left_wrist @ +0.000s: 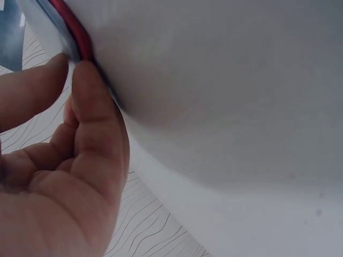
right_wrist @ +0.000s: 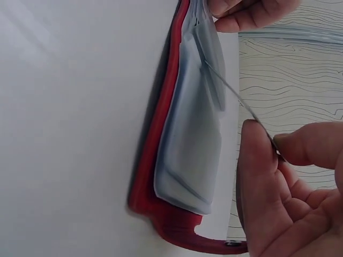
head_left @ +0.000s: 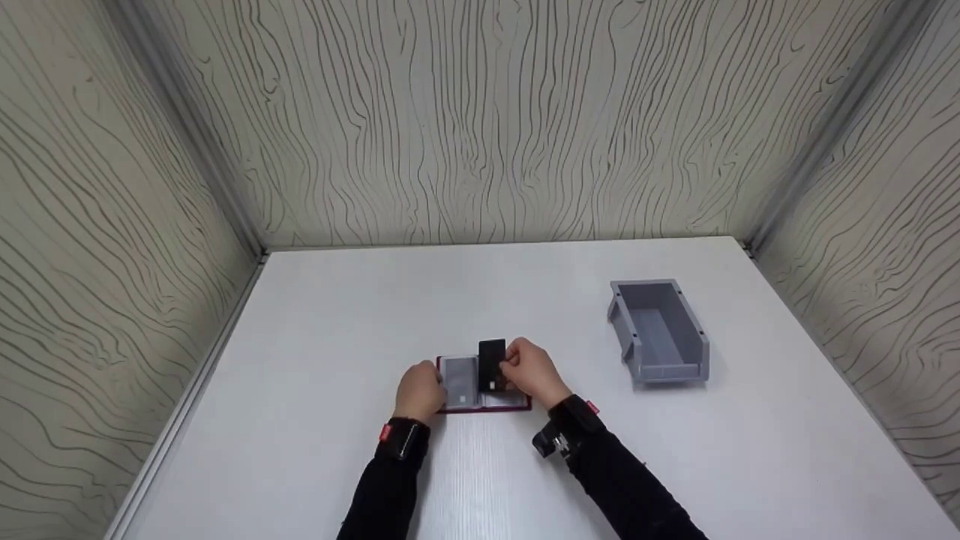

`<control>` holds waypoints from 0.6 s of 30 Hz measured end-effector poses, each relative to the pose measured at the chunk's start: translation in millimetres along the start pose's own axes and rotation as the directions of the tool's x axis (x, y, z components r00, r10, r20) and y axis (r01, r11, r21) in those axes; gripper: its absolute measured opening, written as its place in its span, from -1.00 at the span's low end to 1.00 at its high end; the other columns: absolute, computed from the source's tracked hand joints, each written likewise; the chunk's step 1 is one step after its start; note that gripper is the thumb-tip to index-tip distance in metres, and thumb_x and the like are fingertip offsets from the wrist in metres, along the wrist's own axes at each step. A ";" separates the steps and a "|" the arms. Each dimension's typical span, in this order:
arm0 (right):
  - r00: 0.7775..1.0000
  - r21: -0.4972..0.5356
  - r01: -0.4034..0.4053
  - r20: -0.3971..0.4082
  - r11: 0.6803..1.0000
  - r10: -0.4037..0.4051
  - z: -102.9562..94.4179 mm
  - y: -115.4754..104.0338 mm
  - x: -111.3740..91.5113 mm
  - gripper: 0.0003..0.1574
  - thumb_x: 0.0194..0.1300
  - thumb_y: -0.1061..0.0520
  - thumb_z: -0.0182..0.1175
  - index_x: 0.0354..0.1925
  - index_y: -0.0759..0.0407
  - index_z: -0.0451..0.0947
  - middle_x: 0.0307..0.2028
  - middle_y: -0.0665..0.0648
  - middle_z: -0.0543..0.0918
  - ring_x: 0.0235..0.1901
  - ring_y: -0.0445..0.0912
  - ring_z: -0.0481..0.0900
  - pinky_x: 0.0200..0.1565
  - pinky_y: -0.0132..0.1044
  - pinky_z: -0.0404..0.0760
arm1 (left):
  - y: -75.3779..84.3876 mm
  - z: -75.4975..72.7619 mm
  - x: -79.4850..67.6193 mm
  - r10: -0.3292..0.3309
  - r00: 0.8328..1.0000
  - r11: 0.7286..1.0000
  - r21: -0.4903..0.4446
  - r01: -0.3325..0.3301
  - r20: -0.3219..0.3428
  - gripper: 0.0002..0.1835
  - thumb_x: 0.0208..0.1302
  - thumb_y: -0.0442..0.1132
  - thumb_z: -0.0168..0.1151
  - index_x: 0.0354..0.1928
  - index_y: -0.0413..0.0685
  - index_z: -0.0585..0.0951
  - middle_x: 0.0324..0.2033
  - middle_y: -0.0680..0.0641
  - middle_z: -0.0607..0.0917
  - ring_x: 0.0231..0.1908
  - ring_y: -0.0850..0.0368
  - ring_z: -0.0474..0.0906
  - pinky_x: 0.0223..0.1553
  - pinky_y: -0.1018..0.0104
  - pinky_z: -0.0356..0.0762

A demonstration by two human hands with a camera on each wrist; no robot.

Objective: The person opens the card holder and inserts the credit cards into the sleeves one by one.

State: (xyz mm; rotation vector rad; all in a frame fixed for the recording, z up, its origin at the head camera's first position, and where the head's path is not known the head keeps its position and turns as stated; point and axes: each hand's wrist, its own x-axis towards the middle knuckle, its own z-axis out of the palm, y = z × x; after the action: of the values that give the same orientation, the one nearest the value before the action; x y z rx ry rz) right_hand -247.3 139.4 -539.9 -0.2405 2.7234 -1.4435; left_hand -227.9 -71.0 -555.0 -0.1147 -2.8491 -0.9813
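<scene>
A red card holder (right_wrist: 153, 155) with clear plastic sleeves (right_wrist: 187, 134) lies spread on the table. My left hand (head_left: 419, 391) pinches its left edge between thumb and forefinger; the red cover edge (left_wrist: 80, 37) shows at those fingertips in the left wrist view. A black card (head_left: 491, 364) stands tilted over the middle of the holder, and my right hand (head_left: 533, 369) pinches it by its right side. Seen edge-on in the right wrist view, the thin card (right_wrist: 238, 96) has its far edge at the sleeves. At the holder's end a red strap with a snap (right_wrist: 230, 243) sticks out.
A grey plastic bin (head_left: 660, 334) stands on the white table (head_left: 337, 315) to the right of the hands. Wood-grain patterned walls (head_left: 465, 127) rise at the back and both sides of the table.
</scene>
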 end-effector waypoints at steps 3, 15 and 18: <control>1.000 0.027 -0.029 0.004 0.999 0.029 -0.2 1.2 1.5 -0.88 0.23 0.35 0.18 -0.30 0.30 0.41 -0.48 0.11 0.59 -0.60 -0.06 0.65 -0.50 -0.26 0.64 | -0.2 0.3 0.5 0.004 1.000 1.000 -0.003 -0.004 0.001 -0.90 -0.09 -0.53 0.24 -0.52 -0.25 0.54 -0.57 -0.12 0.59 -0.48 -0.07 0.53 -0.36 0.05 0.52; 0.997 0.051 -0.078 0.023 0.996 0.077 -0.8 2.4 2.0 -0.88 0.25 0.35 0.19 -0.30 0.29 0.40 -0.47 0.13 0.61 -0.60 -0.10 0.62 -0.49 -0.26 0.63 | 0.0 0.7 -0.6 -0.015 1.000 1.000 -0.018 0.015 0.011 -0.91 -0.09 -0.53 0.25 -0.49 -0.28 0.57 -0.55 -0.14 0.61 -0.46 -0.09 0.55 -0.33 0.03 0.54; 0.996 0.050 -0.089 0.023 0.995 0.088 -0.1 2.9 2.3 -0.88 0.25 0.34 0.19 -0.31 0.28 0.41 -0.48 0.12 0.62 -0.61 -0.11 0.62 -0.50 -0.28 0.61 | 0.2 0.2 -0.7 -0.016 1.000 1.000 -0.021 0.016 0.011 -0.91 -0.10 -0.53 0.25 -0.50 -0.26 0.55 -0.56 -0.12 0.60 -0.46 -0.08 0.54 -0.34 0.03 0.53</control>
State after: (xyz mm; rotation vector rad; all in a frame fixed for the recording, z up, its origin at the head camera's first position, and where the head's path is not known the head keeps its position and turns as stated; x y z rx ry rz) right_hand -249.9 140.7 -542.3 -0.1297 2.6407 -1.4766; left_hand -227.1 -70.7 -555.2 -0.0999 -2.8544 -1.0166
